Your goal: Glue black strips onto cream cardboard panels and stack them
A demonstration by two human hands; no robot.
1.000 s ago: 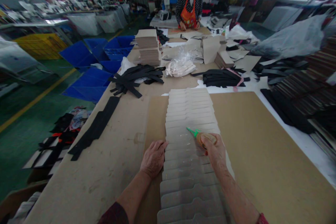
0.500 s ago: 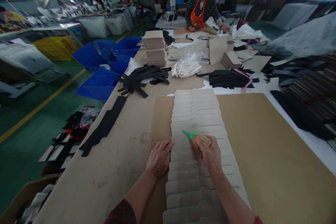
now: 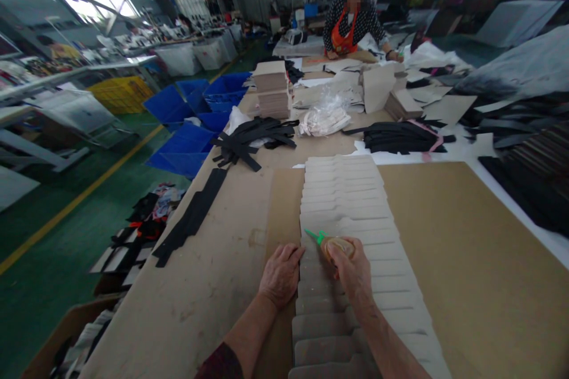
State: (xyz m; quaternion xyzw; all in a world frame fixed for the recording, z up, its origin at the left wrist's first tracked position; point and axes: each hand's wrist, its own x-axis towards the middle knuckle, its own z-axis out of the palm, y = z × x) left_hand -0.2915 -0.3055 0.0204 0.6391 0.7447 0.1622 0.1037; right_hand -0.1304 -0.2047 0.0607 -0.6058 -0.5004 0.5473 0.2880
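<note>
A long overlapping row of pale grey card pieces [image 3: 351,207] lies on a brown board [image 3: 462,249] in front of me. My right hand [image 3: 351,272] is closed around a small glue bottle [image 3: 334,244] with a green nozzle, its tip pointing left onto one of the pieces. My left hand [image 3: 281,275] rests with fingers curled at the left edge of the row, pressing the cards down.
Black strips [image 3: 253,139] and a long black piece [image 3: 191,219] lie to the left. Further off are stacked card piles [image 3: 272,89], a plastic bag [image 3: 324,118] and more black pieces [image 3: 400,136]. A person in an orange apron [image 3: 351,26] works at the far end. Blue bins [image 3: 186,124] sit on the floor.
The nozzle tip has shifted left across the row, toward its left edge. My left hand stays at the row's left edge. The view has tilted and shifted a little.
</note>
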